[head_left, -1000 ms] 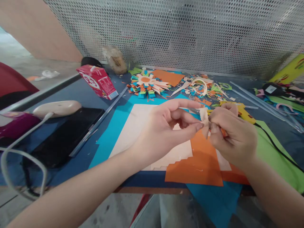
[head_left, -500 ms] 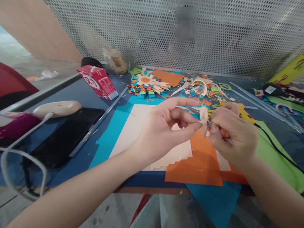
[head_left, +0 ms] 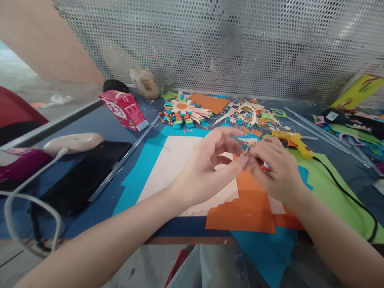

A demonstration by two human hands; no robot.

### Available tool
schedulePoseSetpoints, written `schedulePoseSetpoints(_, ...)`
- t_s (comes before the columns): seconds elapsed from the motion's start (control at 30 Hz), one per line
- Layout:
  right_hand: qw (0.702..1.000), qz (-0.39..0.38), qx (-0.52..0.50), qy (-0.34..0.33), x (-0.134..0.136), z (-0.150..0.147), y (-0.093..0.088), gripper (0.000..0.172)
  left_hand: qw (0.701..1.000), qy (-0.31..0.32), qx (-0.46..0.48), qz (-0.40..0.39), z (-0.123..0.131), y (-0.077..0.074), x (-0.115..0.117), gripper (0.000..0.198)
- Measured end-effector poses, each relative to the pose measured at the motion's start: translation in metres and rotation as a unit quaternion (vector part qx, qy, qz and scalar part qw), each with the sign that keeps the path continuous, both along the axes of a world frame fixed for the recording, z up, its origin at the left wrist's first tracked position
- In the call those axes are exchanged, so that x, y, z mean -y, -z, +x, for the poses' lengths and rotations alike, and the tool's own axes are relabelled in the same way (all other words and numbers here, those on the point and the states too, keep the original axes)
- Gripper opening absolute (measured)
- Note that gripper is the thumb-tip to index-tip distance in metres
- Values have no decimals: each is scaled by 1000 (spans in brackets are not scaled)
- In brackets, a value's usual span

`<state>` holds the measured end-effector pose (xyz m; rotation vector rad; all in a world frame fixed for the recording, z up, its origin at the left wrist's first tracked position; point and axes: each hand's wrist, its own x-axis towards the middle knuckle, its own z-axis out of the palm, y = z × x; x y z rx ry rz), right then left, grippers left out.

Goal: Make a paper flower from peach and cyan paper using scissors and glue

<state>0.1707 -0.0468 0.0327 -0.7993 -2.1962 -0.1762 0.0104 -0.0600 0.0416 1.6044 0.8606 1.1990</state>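
My left hand [head_left: 204, 170] is closed in a pinch, thumb against fingertips, on a small cream paper piece [head_left: 247, 151]. From the other side my right hand [head_left: 274, 166] grips the same piece, its fingers curled in. Only a sliver of the paper shows between the fingertips. Beneath the hands lie a cream sheet [head_left: 168, 172], an orange sheet [head_left: 243, 214] and a blue sheet [head_left: 127, 190], overlapping. Just beyond my right hand rests a yellow glue gun [head_left: 295, 143].
A layered paper flower [head_left: 183, 110] and paper scraps [head_left: 255, 114] lie at the back before a perforated metal panel [head_left: 180, 48]. On the left are a red drink carton [head_left: 124, 110], a black phone [head_left: 87, 176] and a white cabled device [head_left: 73, 143]. A green sheet [head_left: 336, 192] lies right.
Both hands have come closer together and shifted slightly left. The cream paper piece, which stood visible between them, is now mostly covered by the fingers. More of the glue gun shows.
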Motion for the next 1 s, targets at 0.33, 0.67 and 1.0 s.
schedulePoseSetpoints(0.33,999,14,35,29,-1,-1,4,19,990,-41,-73,116,2,15,-5,32)
schedulePoseSetpoints(0.67,995,54,54,62,-3,-1,4,19,982,-46,-107,150,-1,15,-6,34)
schedulePoseSetpoints(1.0,997,32,-3,64,2,-2,3,19,989,-61,-61,117,2,14,-1,40)
